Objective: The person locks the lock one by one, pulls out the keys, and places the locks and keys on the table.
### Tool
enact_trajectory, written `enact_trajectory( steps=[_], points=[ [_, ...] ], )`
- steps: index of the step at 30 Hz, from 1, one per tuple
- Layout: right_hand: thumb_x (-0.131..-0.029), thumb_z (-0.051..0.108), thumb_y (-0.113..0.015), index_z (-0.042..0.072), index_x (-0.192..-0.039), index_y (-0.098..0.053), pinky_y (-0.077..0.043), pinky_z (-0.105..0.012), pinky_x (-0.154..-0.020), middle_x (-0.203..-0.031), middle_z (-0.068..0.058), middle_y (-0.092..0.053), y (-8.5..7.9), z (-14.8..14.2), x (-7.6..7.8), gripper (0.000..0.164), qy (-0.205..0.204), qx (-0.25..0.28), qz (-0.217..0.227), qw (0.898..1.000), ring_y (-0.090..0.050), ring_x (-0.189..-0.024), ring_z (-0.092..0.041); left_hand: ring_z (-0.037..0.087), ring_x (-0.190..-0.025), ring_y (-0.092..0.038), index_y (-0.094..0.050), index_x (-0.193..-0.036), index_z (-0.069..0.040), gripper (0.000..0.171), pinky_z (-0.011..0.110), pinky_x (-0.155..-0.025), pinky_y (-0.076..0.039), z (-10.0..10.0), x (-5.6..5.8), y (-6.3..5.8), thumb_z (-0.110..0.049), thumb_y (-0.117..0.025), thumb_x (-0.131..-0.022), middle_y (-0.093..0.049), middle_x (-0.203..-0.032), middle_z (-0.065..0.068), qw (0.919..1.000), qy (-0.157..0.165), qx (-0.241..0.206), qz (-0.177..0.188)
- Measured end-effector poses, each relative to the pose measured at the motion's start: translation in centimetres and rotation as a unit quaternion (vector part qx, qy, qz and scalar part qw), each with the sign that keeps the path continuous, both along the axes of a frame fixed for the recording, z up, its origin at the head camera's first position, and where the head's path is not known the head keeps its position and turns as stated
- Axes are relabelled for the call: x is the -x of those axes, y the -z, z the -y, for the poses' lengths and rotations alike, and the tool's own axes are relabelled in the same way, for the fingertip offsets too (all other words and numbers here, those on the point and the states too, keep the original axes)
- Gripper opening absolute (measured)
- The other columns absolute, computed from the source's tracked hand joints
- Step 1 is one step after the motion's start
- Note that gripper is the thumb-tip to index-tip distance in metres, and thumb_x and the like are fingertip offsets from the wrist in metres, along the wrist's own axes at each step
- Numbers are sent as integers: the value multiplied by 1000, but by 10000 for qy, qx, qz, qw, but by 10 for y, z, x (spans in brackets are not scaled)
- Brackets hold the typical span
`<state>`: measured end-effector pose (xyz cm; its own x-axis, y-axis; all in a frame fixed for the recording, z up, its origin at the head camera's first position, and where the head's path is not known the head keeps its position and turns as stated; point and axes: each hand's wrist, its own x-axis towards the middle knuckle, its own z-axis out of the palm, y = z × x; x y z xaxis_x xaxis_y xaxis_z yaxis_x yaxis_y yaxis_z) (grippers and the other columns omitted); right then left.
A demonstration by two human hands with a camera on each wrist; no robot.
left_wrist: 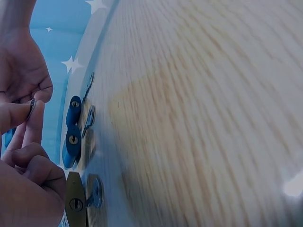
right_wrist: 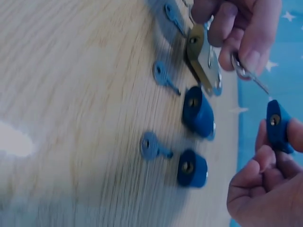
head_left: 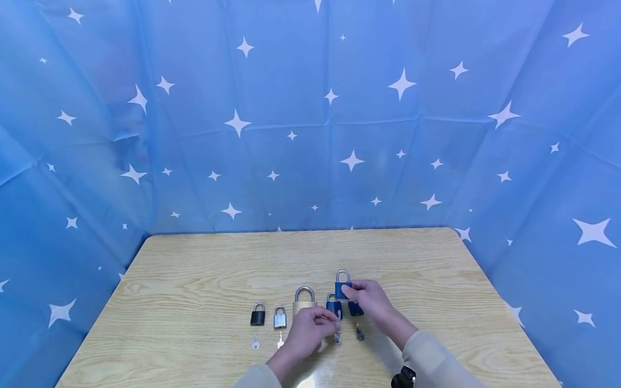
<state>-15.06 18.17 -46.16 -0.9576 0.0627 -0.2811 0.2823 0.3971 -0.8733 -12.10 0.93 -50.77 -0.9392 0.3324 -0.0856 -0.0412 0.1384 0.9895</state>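
My right hand (head_left: 372,300) grips a small blue padlock (right_wrist: 277,125) by its body, raised over the table with its shackle up. The keyhole face shows in the right wrist view. Thumb and forefinger of my left hand (head_left: 310,330) pinch a silver key (right_wrist: 253,79) by its bow. The key's tip points toward the held padlock and appears close to it. Below stand two more blue padlocks (right_wrist: 198,112), each with a key (right_wrist: 163,76) in front. A larger brass padlock (right_wrist: 200,59) is partly hidden behind my left hand in the head view.
Farther left on the wooden table (head_left: 194,280) are a black padlock (head_left: 257,318) and a silver padlock (head_left: 280,320), each with a key (head_left: 255,341) before it. Blue curtains with white stars (head_left: 310,178) surround the table at the back and sides.
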Motion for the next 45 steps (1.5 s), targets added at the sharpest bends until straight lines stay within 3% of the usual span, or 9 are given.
enact_trajectory(
  steps=[6, 10, 15, 17, 20, 33, 45],
  points=[
    [-95, 25, -57, 3, -100, -67, -45, -43, -84, -99, -7, -64, 2, -19, 3, 25, -3, -311, 28, 9995, -55, -94, -23, 25, -72, -66, -67, -91, -1, 13, 26, -65, -49, -8, -1, 2, -7, -71, -80, -72, -82, 12, 9999, 166, -13, -11],
    [-94, 25, -57, 1, -105, -66, -45, -41, -80, -101, -9, -62, 2, -34, 3, 27, -95, -710, 73, 9974, -54, -93, -22, 19, -68, -64, -68, -89, -4, 11, 24, -61, -48, -15, -2, 1, -6, -72, -79, -71, -79, 11, 9999, 166, 36, -13],
    [-94, 24, -58, 3, -88, -64, -39, -34, -68, -85, -5, -57, 5, -50, 2, 22, -168, -1016, 107, 9946, -49, -81, -19, 10, -67, -61, -69, -86, -10, 10, 23, -61, -47, -21, -3, -1, -14, -75, -78, -69, -75, 1, 9997, 214, 147, 31],
    [-93, 23, -59, 6, -73, -55, -35, -31, -62, -72, -1, -49, 7, -55, 2, 26, -163, -1065, 140, 9941, -44, -71, -18, 9, -66, -60, -69, -85, -11, 10, 24, -62, -48, -23, -4, -2, -15, -76, -78, -68, -74, -2, 9995, 248, 176, 27],
    [-91, 20, -60, 10, -63, -47, -30, -29, -55, -62, 2, -40, 11, -61, 1, 33, -172, -1171, 122, 9929, -38, -59, -15, 8, -67, -60, -69, -84, -12, 9, 24, -64, -48, -27, -5, -3, -16, -75, -78, -68, -73, -4, 9992, 325, 216, -15],
    [-89, 19, -64, 13, -57, -38, -26, -26, -50, -52, 5, -31, 19, -77, -5, 41, -411, -1401, 85, 9892, -33, -50, -12, 9, -69, -59, -67, -85, -14, 10, 26, -65, -46, -40, -11, -5, -18, -75, -80, -67, -75, -5, 9986, 457, 273, 50],
    [-84, 28, -71, 8, -65, -61, -33, -27, -52, -53, 4, -44, 20, -82, -9, 30, -285, -2146, 54, 9763, -41, -52, -14, 6, -71, -55, -68, -82, -16, 9, 24, -63, -45, -50, -13, -3, -20, -75, -79, -62, -77, -9, 9982, 456, 357, -178]
  ],
)
